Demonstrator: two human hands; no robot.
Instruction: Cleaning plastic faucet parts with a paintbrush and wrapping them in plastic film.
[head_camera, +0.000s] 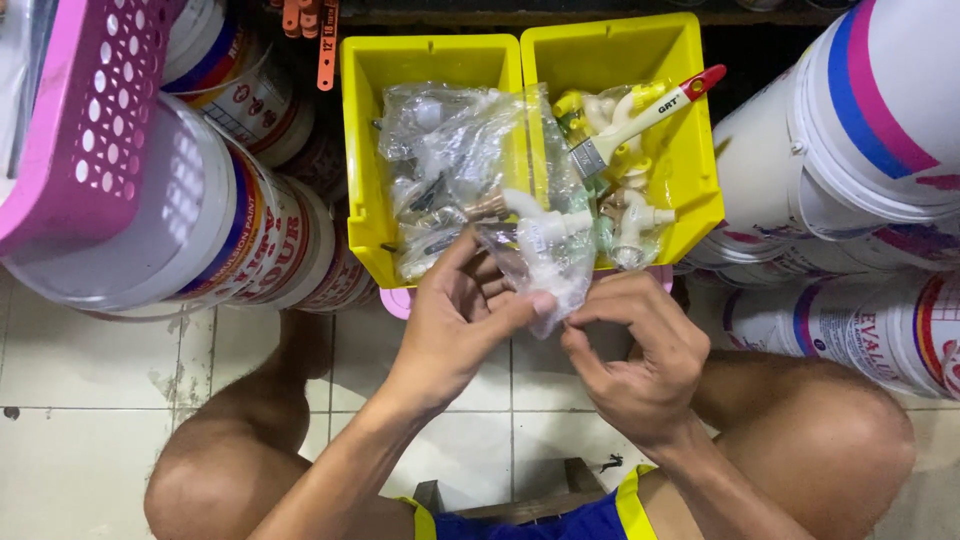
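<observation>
Clear crinkled plastic, pinched between both our hands over two yellow bins.

Pink and perforated, a plastic basket (85, 120) sits at far left on round white paint buckets (240, 230) with glossy printed labels. Next we see two rectangular yellow plastic bins (365, 150) side by side, the left one stuffed with bagged fittings, the right one holding loose white and yellow plastic taps (630, 215) and one paintbrush (640, 118) with a cream handle and red tip. Our left hand (450, 325) pinches the thin, wrinkled transparent bag (540, 265) between thumb and fingers; inside it we make out one white plastic tap. Our right hand (640, 360) nips the bag's lower edge with fingertips pressed together. The bag hangs just in front of the bins, above the pale tiled floor (90, 430). More white buckets (860, 150) lie stacked at right.
</observation>
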